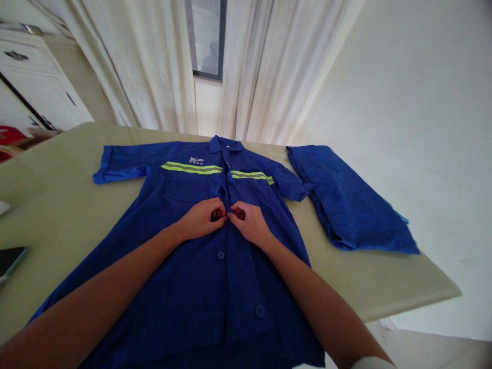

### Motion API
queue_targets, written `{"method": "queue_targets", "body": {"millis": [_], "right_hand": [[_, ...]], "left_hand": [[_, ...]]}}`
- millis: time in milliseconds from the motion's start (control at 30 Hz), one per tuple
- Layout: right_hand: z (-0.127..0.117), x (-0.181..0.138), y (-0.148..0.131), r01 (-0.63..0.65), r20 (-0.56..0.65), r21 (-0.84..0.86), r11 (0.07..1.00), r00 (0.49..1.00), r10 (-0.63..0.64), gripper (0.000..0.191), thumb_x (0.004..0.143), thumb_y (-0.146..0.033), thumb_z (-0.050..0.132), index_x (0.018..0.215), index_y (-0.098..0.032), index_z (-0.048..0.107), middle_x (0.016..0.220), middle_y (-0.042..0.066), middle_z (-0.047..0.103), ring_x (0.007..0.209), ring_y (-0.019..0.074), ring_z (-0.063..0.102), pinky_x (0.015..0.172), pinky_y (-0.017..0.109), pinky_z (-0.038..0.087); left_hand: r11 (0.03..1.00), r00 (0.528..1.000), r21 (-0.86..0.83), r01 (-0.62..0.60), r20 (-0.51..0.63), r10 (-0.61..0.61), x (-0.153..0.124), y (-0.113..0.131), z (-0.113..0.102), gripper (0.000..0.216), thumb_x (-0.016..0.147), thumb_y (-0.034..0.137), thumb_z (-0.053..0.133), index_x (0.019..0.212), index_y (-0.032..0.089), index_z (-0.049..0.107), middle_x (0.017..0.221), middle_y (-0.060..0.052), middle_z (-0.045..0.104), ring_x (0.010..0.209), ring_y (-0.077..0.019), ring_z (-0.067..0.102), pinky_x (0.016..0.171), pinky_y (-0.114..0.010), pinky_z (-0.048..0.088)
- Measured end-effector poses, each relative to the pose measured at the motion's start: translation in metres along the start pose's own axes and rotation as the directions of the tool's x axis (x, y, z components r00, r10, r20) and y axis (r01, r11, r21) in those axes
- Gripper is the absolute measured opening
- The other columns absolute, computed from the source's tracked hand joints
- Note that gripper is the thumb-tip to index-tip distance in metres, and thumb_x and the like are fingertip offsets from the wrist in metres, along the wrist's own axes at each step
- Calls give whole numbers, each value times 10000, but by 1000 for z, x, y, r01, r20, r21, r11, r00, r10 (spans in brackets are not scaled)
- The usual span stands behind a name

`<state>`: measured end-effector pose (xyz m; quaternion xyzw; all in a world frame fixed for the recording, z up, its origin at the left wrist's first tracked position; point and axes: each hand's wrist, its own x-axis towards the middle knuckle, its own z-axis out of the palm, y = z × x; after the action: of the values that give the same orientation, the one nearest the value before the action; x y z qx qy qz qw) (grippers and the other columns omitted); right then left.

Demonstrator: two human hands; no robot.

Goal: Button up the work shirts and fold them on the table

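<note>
A blue work shirt (pixel 184 287) lies spread on the table, its collar toward the window and its hem toward me. Yellow-green reflective stripes cross its chest. With fingers pinched, my left hand (pixel 205 218) grips one edge of the shirt's front opening at mid-chest. My right hand (pixel 249 221) pinches the facing edge, and the fingertips of both hands almost meet. Any button between them is hidden by the fingers. Below the hands a button (pixel 220 255) shows on the front, and another button (pixel 260 310) sits lower, near the hem.
Folded blue trousers or a similar garment (pixel 353 205) lie on the right of the pale table (pixel 400 287). At the left edge is a dark phone-like object (pixel 11 260). Curtains (pixel 154 66), a white cabinet (pixel 38 77) and a wall (pixel 423 102) stand around the table.
</note>
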<state>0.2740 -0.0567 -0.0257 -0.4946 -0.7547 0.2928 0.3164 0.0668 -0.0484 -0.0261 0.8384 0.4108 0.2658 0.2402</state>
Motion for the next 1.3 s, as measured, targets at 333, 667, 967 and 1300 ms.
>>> {"method": "queue_targets", "body": {"millis": [333,667,967,1300], "right_hand": [[-5,-1,-4,-51,1,-96,994,999,51,97,832,-195,711,929,-192,719,680,-30,655,626,131,586,657,252,405],[-5,2,0,-82,-44,7,997,996,82,75,837,-248,710,871,-182,722,663,-25,666,593,125,581,614,247,417],[0,1,9,-40,14,52,998,999,40,109,849,-289,715,846,-181,705,656,-24,658,576,111,568,573,226,394],[-3,-1,-4,-24,14,-52,998,1000,25,15,839,-184,698,852,-180,704,653,-37,644,590,105,561,596,226,372]], "left_hand": [[995,999,100,-20,-23,23,-4,1,0,190,1008,376,517,945,222,610,911,-24,639,778,-177,599,727,-313,459],[977,999,215,15,35,-23,-4,-1,4,164,1043,374,459,1014,237,545,1022,-35,655,854,-195,630,732,-320,450],[976,997,211,53,34,-62,-2,3,3,168,1020,380,496,1005,234,579,968,-22,660,843,-186,637,712,-305,433],[970,997,236,55,47,-67,-2,5,0,111,883,307,579,969,241,602,956,0,658,832,-180,634,688,-294,408]]}}
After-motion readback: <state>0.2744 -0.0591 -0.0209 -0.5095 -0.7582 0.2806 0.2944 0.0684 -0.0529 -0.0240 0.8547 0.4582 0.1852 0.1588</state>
